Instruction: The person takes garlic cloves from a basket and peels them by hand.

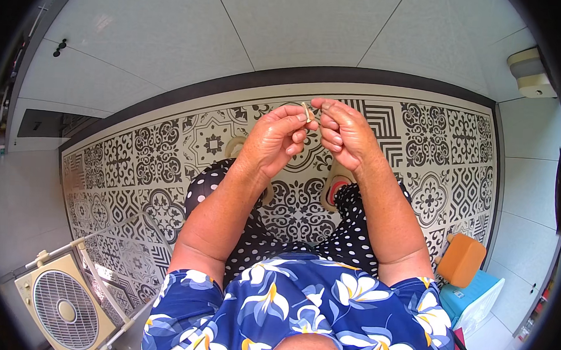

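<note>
In front of me, my left hand [280, 137] pinches a small, thin, pale piece [306, 112] between thumb and forefinger. What the piece is made of is too small to tell. Just to its right is my right hand [342, 131], with the thumb pressed to the forefinger and the other fingers curled. Whether anything thin sits in that pinch cannot be made out. Both hands are raised above the floor, their fingertips almost meeting. Below them are my knees in polka-dot trousers [353, 230] and a slipper [338, 189] on my right foot.
A black-and-white patterned floor covering [302, 213] with a dark border spreads beneath me. At lower left, a box fan [66, 309] stands by a metal frame [128, 321]. An orange padded seat [462, 261] and a blue-lidded container [475, 293] are at right. Pale panels [305, 30] line the far side.
</note>
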Available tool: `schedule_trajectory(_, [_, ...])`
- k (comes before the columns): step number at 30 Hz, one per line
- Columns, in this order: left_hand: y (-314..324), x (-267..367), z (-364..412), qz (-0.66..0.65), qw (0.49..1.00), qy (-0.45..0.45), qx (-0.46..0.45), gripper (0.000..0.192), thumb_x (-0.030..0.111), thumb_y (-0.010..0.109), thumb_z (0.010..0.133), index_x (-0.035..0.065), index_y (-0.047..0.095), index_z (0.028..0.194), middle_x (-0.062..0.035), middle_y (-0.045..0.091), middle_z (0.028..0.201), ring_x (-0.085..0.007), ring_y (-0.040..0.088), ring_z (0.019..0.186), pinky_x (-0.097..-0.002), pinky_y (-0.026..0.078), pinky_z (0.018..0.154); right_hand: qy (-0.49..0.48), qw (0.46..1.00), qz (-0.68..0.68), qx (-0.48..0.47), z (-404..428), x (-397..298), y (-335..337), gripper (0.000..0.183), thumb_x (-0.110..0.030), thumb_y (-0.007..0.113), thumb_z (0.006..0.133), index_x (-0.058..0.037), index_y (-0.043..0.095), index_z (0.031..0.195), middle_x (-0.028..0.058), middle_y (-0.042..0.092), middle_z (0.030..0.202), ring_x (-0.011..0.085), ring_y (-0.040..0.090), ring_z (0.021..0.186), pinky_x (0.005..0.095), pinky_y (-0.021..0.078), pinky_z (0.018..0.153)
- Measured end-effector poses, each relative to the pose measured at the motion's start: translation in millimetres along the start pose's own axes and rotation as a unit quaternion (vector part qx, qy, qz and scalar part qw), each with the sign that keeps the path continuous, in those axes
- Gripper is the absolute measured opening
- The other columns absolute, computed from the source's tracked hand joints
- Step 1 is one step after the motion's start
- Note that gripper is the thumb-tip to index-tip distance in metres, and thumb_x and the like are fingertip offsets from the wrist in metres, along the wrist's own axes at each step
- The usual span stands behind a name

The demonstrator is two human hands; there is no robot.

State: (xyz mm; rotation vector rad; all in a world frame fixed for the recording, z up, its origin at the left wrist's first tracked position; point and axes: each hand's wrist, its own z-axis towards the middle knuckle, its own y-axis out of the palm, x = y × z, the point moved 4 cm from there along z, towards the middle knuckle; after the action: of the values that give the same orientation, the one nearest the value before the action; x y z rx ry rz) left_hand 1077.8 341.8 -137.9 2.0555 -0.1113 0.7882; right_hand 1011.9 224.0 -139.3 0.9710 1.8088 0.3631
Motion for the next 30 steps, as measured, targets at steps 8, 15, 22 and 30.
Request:
schedule_trajectory(8, [-5, 7, -3, 0.114, 0.99, 0.064, 0.045, 0.012, 0.007, 0.058, 0.086, -0.0014, 0.057, 0.094, -0.0086, 0.061, 0.081, -0.0038, 0.045, 0.056, -0.0155, 0.033, 0.041, -0.13, 0.952, -0.273, 0.053, -8, 2, 7, 0.02, -0.014, 0.06, 0.087, 0.0018, 0.064, 0.099, 0.003, 0.066, 0.087, 0.0083, 0.056, 0.086, 0.0249, 0.0441, 0.081])
schedule_trajectory(15, [-9, 11, -5, 0.194, 0.976, 0.074, 0.072, 0.016, 0.009, 0.06, 0.084, -0.0021, 0.057, 0.095, -0.0058, 0.061, 0.077, -0.0033, 0.043, 0.051, -0.0162, 0.031, 0.039, -0.142, 0.929, -0.34, 0.045, -3, 7, 2, 0.019, -0.017, 0.06, 0.087, -0.0026, 0.064, 0.099, -0.004, 0.059, 0.076, 0.0007, 0.042, 0.058, 0.0167, 0.0337, 0.05])
schedule_trajectory(22, [0, 12, -11, 0.34, 0.923, 0.14, 0.113, 0.024, 0.013, 0.062, 0.084, -0.0034, 0.061, 0.101, -0.0032, 0.062, 0.079, -0.0004, 0.041, 0.052, -0.0151, 0.03, 0.042, -0.26, 0.831, -0.486, 0.071, -6, 4, 6, 0.017, -0.018, 0.061, 0.084, -0.0021, 0.063, 0.092, 0.0029, 0.062, 0.072, 0.007, 0.053, 0.062, 0.024, 0.0442, 0.056])
schedule_trajectory(30, [0, 13, -10, 0.412, 0.886, 0.197, 0.083, 0.02, 0.009, 0.061, 0.085, -0.0016, 0.063, 0.102, -0.0023, 0.063, 0.081, -0.0039, 0.049, 0.059, -0.018, 0.039, 0.051, -0.25, 0.838, -0.481, 0.065, -15, -2, 13, 0.011, -0.012, 0.059, 0.085, -0.0014, 0.061, 0.088, -0.0025, 0.057, 0.072, 0.0036, 0.046, 0.064, 0.0193, 0.0405, 0.059])
